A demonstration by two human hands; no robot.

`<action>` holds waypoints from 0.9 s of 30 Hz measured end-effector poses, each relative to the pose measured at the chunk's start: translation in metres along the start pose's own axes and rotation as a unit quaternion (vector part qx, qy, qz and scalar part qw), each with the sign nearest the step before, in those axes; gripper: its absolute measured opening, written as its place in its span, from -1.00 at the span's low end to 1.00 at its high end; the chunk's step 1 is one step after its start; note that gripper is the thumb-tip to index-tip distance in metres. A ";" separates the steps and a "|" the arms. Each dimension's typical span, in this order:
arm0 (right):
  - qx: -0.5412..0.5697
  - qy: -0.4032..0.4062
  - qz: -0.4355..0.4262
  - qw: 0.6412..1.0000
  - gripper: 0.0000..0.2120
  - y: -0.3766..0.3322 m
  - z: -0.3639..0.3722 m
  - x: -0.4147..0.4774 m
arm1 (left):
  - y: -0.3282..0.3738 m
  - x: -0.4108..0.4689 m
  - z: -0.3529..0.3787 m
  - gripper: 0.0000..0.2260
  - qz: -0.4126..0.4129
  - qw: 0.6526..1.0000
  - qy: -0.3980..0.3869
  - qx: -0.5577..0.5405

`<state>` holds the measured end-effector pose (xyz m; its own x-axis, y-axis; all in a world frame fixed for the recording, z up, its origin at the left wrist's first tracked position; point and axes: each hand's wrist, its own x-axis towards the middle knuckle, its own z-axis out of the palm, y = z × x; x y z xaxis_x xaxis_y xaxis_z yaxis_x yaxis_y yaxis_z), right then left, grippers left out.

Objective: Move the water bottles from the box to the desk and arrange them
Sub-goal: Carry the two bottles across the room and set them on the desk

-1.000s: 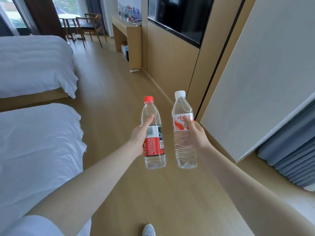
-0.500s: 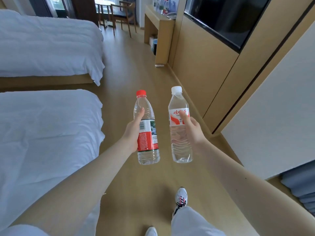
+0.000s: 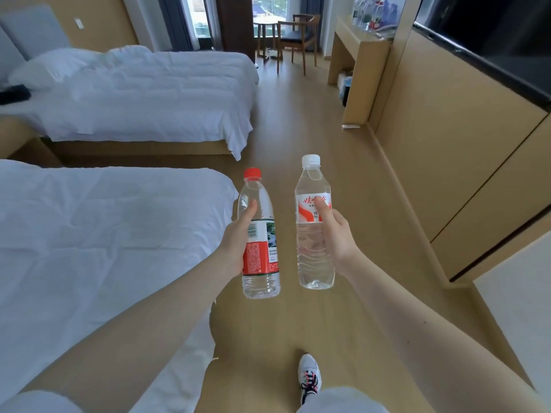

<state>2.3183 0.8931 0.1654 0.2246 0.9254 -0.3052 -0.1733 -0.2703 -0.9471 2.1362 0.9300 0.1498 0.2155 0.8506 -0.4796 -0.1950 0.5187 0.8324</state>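
Two bottles are held upright near the desk (image 3: 362, 43); left hand (image 3: 235, 242) grips the red-capped bottle (image 3: 259, 234); right hand (image 3: 337, 236) grips the white-capped bottle (image 3: 314, 234), fingers wrapped around.

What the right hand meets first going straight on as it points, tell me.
Nothing close: the right hand, gripping the white-capped bottle, faces open floor; the desk stands far off, depth unclear.

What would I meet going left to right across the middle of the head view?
Near bed → left hand → red-capped bottle → white-capped bottle → right hand → wooden wall panel.
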 end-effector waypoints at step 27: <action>0.040 0.038 0.016 0.998 -0.60 -0.076 -0.080 0.261 | 0.099 0.266 0.118 -0.47 -0.061 0.997 -0.027 -0.041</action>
<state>2.4665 1.1344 0.1496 0.2885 0.8930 -0.3453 -0.2578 -0.2749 -0.9263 2.2868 1.1971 0.1373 0.2937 0.7759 -0.5584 -0.2411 0.6254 0.7422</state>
